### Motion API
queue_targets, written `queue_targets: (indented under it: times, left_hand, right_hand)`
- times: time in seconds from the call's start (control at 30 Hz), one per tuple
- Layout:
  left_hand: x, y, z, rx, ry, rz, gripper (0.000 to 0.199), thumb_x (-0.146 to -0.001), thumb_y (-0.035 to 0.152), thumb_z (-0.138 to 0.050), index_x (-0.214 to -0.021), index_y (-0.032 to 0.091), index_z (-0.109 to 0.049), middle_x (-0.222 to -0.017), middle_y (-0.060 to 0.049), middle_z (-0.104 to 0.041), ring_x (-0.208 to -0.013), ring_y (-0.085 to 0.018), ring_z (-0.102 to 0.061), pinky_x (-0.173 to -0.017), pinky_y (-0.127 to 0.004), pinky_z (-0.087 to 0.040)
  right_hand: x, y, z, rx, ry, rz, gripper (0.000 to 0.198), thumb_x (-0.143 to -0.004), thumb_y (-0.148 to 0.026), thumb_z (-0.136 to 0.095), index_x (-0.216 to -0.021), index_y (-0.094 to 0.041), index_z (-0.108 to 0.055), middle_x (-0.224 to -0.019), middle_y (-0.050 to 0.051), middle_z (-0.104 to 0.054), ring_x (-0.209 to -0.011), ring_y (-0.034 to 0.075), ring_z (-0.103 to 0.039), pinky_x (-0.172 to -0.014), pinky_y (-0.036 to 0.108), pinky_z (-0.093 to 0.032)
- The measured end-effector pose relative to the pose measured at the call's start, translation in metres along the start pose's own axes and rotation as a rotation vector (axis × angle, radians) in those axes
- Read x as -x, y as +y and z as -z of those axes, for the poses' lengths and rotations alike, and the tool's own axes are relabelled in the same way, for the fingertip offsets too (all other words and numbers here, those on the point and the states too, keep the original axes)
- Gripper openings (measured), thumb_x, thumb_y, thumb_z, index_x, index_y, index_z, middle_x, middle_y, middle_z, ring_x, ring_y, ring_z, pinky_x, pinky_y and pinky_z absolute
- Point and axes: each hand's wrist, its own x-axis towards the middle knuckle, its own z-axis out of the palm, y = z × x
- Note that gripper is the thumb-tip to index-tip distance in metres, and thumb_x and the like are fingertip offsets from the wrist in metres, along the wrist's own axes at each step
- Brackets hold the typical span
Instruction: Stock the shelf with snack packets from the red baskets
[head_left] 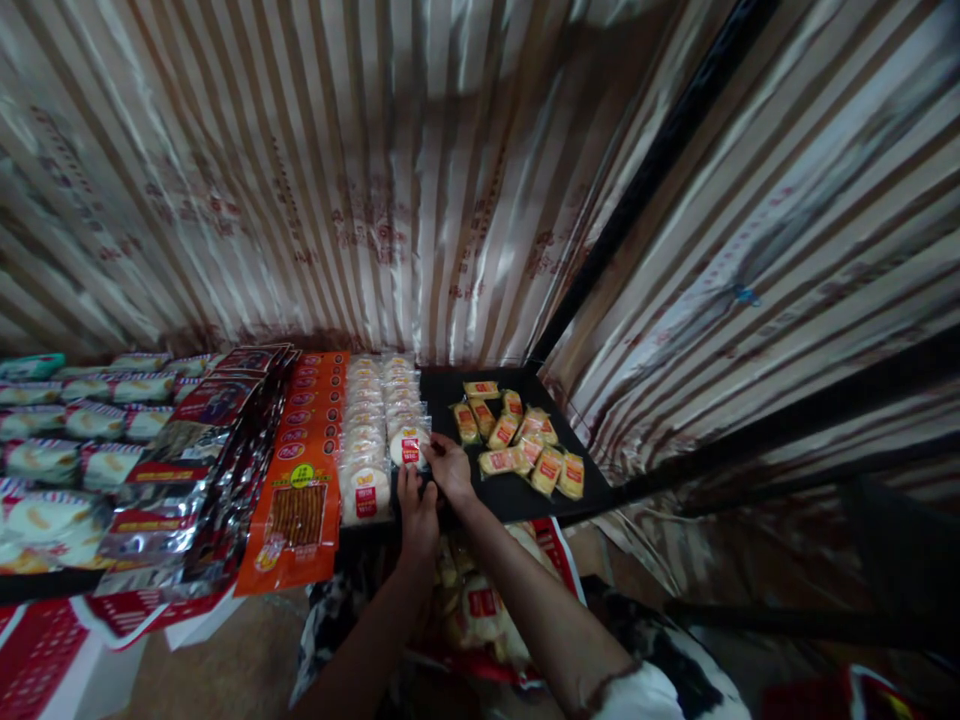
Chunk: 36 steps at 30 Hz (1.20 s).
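A clear packet with a round white cracker (399, 433) and a red label lies at the front of the second packet row. My right hand (448, 470) pinches its right edge. My left hand (418, 505) has its fingers at the packet's lower edge, closed on it. Left of my hands runs another row of round cracker packets, with its front packet (366, 494) lying flat. On the right, several small yellow snack packets (502, 432) lie scattered on the black shelf (442, 390).
To the left lie orange stick-snack bags (289, 530), dark silver pouches (176, 480) and white-green snack packs (45, 460). Beneath the shelf an open red-and-white bag (555, 555) holds more packets. Striped sheeting (420, 180) rises behind; a black bar (645, 180) slants across it.
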Motion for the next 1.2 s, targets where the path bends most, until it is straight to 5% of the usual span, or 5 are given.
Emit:
queue_targets:
  times: [0.37, 0.63, 0.8, 0.9, 1.2]
  left_hand:
    - [-0.006, -0.007, 0.002, -0.085, 0.058, -0.067, 0.043, -0.078, 0.017, -0.05, -0.121, 0.019, -0.048, -0.143, -0.01, -0.035, -0.119, -0.021, -0.049, -0.083, -0.027, -0.052]
    - [0.043, -0.007, 0.02, -0.34, -0.2, -0.292, 0.021, -0.077, 0.022, -0.047, -0.092, 0.018, -0.062, -0.098, -0.007, -0.064, -0.089, -0.017, -0.061, -0.086, -0.033, -0.048]
    - [0.082, -0.041, 0.02, -0.57, -0.371, -0.036, 0.022, -0.071, 0.011, -0.045, -0.08, 0.017, -0.065, -0.091, -0.006, -0.067, -0.091, -0.018, -0.06, -0.09, -0.032, -0.043]
    - [0.095, -0.064, 0.019, -0.615, -0.412, 0.122, 0.018, -0.066, 0.008, -0.049, -0.073, 0.017, -0.064, -0.082, -0.005, -0.068, -0.084, -0.018, -0.061, -0.084, -0.031, -0.046]
    - [0.104, -0.085, 0.03, -0.512, -0.389, 0.281, 0.012, -0.061, 0.016, -0.059, -0.07, 0.02, -0.065, -0.059, -0.001, -0.063, -0.059, -0.018, -0.06, -0.061, -0.032, -0.051]
  right_hand:
    - [0.006, -0.009, 0.0, 0.1, 0.054, 0.06, 0.031, -0.075, -0.024, -0.059, -0.106, -0.018, -0.064, -0.094, 0.006, -0.066, -0.078, 0.016, -0.064, -0.076, 0.028, -0.051]
    - [0.101, 0.04, 0.062, -0.02, 0.221, 0.28, 0.024, -0.086, -0.028, -0.044, -0.096, -0.018, -0.063, -0.094, 0.008, -0.066, -0.088, 0.017, -0.061, -0.076, 0.028, -0.051]
    - [0.154, 0.12, 0.114, 0.242, 0.303, 0.102, 0.027, -0.084, -0.032, -0.043, -0.091, -0.018, -0.066, -0.094, 0.01, -0.068, -0.089, 0.023, -0.062, -0.081, 0.037, -0.05]
    - [0.156, 0.15, 0.129, 0.346, 0.212, 0.035, 0.031, -0.082, -0.026, -0.041, -0.096, -0.017, -0.067, -0.097, 0.01, -0.068, -0.093, 0.023, -0.062, -0.085, 0.038, -0.049]
    - [0.097, 0.12, 0.09, 0.544, -0.109, 0.164, 0.038, -0.073, -0.025, -0.058, -0.111, -0.018, -0.063, -0.116, 0.011, -0.065, -0.115, 0.025, -0.053, -0.103, 0.041, -0.031]
